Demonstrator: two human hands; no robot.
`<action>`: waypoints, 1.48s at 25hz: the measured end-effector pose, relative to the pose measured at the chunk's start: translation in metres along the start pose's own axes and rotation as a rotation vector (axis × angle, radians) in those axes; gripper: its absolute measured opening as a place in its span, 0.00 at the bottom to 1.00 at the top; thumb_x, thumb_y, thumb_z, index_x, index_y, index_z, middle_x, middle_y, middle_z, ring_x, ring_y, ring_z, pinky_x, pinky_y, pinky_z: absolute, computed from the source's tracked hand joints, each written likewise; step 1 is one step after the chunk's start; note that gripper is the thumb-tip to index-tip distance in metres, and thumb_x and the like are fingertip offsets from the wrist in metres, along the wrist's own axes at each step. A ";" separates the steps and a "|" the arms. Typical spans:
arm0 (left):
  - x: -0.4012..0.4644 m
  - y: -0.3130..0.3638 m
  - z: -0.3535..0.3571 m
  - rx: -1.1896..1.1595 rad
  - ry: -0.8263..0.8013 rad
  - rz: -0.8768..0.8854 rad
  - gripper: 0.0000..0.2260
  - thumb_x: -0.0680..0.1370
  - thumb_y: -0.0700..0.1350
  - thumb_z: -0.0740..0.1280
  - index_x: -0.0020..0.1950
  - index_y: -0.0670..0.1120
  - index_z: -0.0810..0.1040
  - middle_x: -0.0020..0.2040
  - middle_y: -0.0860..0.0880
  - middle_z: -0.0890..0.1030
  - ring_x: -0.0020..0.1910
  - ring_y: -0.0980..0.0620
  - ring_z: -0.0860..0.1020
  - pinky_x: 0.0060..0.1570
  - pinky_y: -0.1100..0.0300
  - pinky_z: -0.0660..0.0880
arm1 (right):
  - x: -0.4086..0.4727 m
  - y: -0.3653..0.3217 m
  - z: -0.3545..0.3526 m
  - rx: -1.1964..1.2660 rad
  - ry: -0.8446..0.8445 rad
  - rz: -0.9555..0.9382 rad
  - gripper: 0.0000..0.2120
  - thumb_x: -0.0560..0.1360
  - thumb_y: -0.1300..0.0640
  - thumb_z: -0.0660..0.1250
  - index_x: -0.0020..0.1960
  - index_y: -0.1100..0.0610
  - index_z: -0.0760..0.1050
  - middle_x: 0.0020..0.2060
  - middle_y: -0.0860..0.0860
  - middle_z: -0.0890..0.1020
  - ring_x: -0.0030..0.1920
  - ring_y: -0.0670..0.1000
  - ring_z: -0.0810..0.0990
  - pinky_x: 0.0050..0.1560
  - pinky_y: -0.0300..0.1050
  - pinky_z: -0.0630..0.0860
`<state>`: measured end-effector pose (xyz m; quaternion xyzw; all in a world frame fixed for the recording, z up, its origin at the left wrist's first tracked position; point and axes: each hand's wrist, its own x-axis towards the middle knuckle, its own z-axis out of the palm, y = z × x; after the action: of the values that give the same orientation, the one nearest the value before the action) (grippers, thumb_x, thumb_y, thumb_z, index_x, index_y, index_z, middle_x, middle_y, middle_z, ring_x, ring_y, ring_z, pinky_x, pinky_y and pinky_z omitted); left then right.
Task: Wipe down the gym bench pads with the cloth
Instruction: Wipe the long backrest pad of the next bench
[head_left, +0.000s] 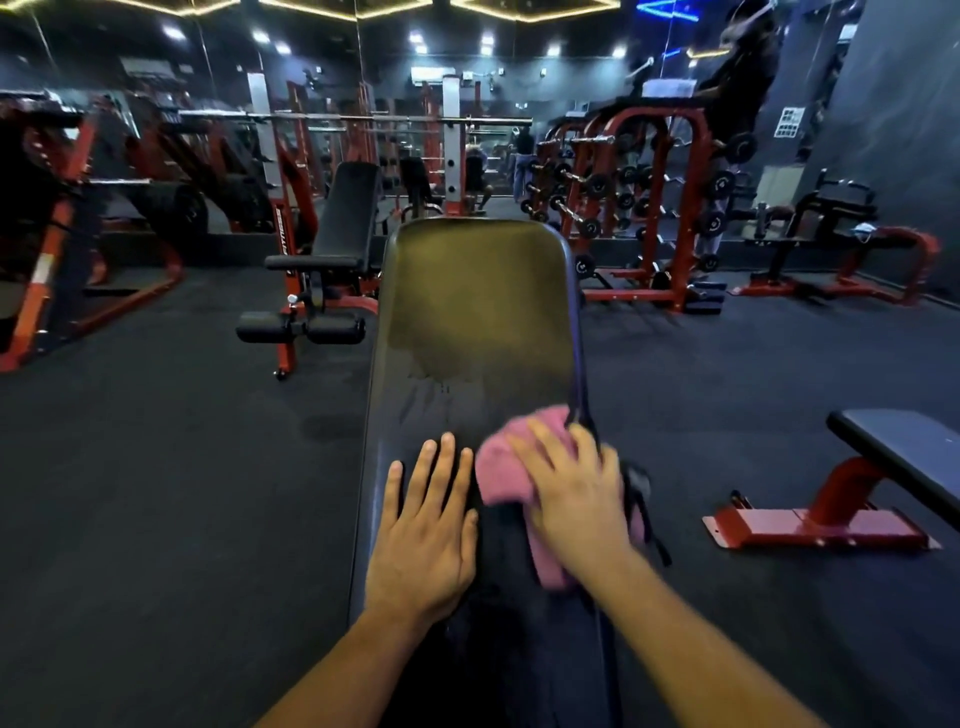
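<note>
Wiping the near part of a long black padded gym bench (470, 312) in a dark, mirror-walled weight room.

The room holds red steel racks with dumbbells (634, 197), a black adjustable bench on a red frame (332, 244) to the left and a low flat bench with a red foot (857, 483) to the right, all on dark rubber flooring (156, 467). The pad's upper half looks evenly sheened; smeary streaks show just ahead of the hands, though blur makes this uncertain. The left hand (423, 540) lies flat, fingers spread, bracing the pad. The right hand (576, 499) presses open-palmed on the crumpled pink cloth (506, 470) at the pad's right edge, not clenched. Best to keep the palm flat, overlap strokes, and carry them over the edge seam.
</note>
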<state>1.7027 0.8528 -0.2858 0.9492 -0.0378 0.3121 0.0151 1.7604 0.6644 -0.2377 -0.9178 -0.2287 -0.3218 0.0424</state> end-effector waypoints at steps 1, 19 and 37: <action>0.000 0.001 0.000 0.024 -0.013 -0.006 0.29 0.84 0.52 0.52 0.85 0.45 0.57 0.85 0.46 0.54 0.84 0.45 0.52 0.81 0.39 0.53 | 0.028 0.004 0.000 -0.029 0.004 0.029 0.29 0.71 0.54 0.61 0.72 0.45 0.72 0.70 0.48 0.75 0.63 0.61 0.72 0.53 0.57 0.72; 0.098 0.001 0.001 0.096 0.036 0.081 0.28 0.85 0.57 0.51 0.85 0.50 0.57 0.85 0.48 0.54 0.84 0.45 0.52 0.79 0.33 0.52 | 0.104 0.064 0.003 0.934 0.066 0.646 0.14 0.81 0.50 0.62 0.65 0.39 0.70 0.60 0.47 0.80 0.59 0.55 0.79 0.57 0.52 0.76; 0.095 0.002 0.003 0.057 0.063 0.070 0.27 0.86 0.56 0.51 0.85 0.50 0.57 0.85 0.49 0.55 0.85 0.47 0.51 0.80 0.35 0.50 | 0.114 0.081 0.016 0.916 0.135 0.486 0.17 0.80 0.55 0.66 0.66 0.42 0.73 0.59 0.47 0.81 0.59 0.52 0.79 0.56 0.47 0.75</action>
<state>1.7809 0.8451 -0.2320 0.9370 -0.0616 0.3432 -0.0218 1.8842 0.6405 -0.1745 -0.8090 -0.1233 -0.2282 0.5275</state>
